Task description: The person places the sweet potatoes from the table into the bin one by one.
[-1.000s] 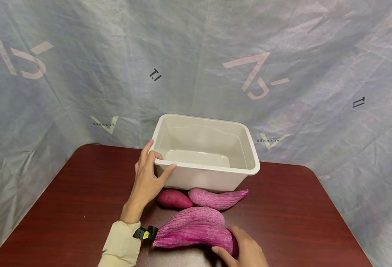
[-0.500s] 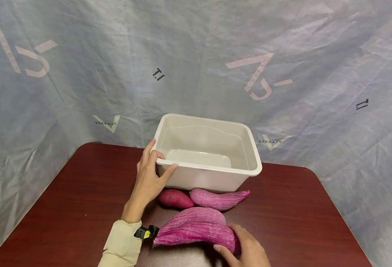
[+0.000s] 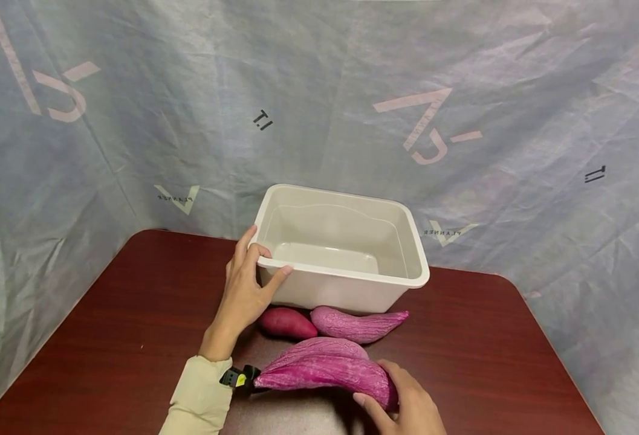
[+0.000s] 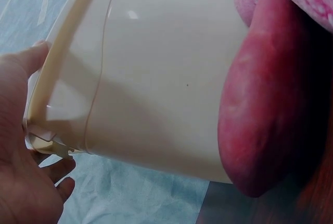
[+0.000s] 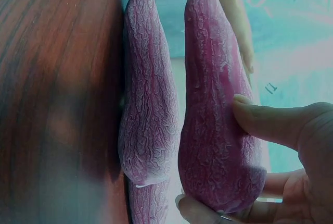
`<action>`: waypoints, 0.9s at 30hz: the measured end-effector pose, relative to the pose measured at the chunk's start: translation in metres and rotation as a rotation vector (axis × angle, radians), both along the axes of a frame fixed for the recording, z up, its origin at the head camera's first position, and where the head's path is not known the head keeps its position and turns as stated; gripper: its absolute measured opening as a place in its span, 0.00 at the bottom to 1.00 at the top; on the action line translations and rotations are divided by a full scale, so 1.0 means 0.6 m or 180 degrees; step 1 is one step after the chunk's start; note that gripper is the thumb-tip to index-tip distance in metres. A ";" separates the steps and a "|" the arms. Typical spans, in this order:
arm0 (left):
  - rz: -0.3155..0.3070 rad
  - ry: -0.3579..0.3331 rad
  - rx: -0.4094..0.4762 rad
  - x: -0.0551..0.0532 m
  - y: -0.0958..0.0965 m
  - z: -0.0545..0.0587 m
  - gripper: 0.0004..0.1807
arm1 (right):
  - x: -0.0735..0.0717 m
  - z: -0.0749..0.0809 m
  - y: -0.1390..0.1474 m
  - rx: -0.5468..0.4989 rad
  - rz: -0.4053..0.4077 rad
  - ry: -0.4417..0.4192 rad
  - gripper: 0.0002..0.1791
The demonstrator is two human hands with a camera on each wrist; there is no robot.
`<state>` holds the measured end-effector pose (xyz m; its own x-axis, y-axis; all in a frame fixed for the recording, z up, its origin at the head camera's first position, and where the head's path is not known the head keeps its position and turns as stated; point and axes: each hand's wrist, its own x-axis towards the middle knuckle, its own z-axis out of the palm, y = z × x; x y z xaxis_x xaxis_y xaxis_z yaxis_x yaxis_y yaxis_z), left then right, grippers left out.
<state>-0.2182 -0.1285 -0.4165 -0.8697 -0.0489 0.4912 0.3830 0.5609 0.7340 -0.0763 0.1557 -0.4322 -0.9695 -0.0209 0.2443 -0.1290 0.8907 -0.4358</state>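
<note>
The right hand is gripping one purple tuber. Behind it, a second tuber, then a third tuber and one red tuber, are lying on the brown bench. The left hand is clasping one whitish tub; grey fabric is hanging beyond.

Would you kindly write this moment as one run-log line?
left hand: grips bin by rim | right hand: holds magenta vegetable | before bin: red vegetable, pink vegetable | beyond magenta vegetable: another pink vegetable
</note>
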 end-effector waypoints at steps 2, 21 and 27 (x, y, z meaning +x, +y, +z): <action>-0.0004 -0.0004 0.0001 0.001 0.000 0.001 0.22 | 0.000 0.003 0.001 -0.0032 -0.0009 0.0016 0.30; -0.0015 0.0020 0.0020 0.000 0.002 -0.002 0.22 | -0.006 0.015 -0.011 -0.0191 -0.0016 0.0353 0.29; 0.0027 0.0036 0.0030 0.001 0.005 -0.001 0.22 | -0.009 0.027 -0.009 -0.0146 -0.0050 0.0324 0.30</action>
<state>-0.2173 -0.1258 -0.4170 -0.8636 -0.0609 0.5004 0.3865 0.5571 0.7350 -0.0818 0.1503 -0.4159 -0.9397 0.0076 0.3418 -0.1608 0.8724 -0.4615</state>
